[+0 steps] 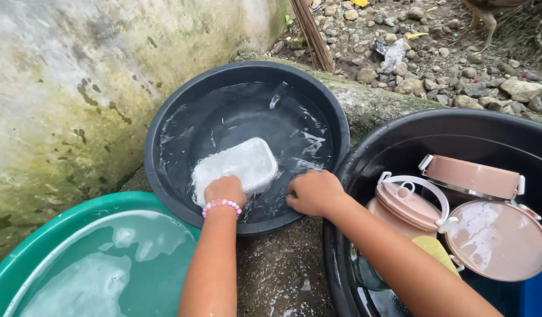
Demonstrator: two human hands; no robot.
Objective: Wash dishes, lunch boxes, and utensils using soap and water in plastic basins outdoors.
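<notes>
The left hand (pixel 224 189) has its fingers curled over the near end of a clear rectangular plastic container (pixel 235 166) in the black basin (pixel 165 117). The container's long axis runs up and to the right, away from that hand. The right hand (pixel 313 192) rests just right of it, fingers bunched in the water.

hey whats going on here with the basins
A person is holding a clear plastic container in the water of a black basin. The left hand grips its near end; the right hand rests at the basin's near rim. A green basin of soapy water sits to the left, and a black tub on the right holds pink lunch containers.
</notes>
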